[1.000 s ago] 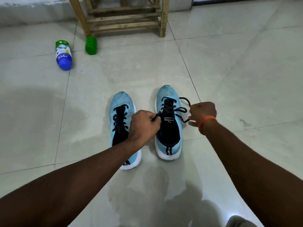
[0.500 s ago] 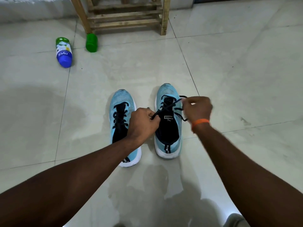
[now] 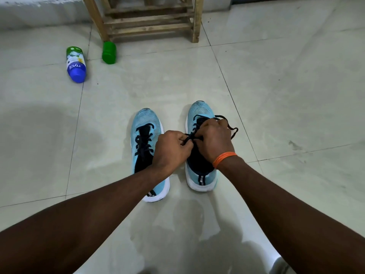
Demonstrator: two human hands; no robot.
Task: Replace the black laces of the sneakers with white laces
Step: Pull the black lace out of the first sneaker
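On the tiled floor [image 3: 276,86], 2 light-blue sneakers stood side by side, toes pointing away. The left sneaker [image 3: 145,123] was laced in black, and the right sneaker [image 3: 200,110] lay under both outstretched forearms. The left hand [image 3: 170,150], fingers curled, pinched the black lace [image 3: 188,137] taut. The right hand [image 3: 214,139] gripped it over the tongue, with a loose loop trailing right.

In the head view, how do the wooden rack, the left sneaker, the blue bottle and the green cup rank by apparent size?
1. wooden rack, cut off at the top edge
2. left sneaker, partly hidden
3. blue bottle
4. green cup
Nearness favours the sneaker.
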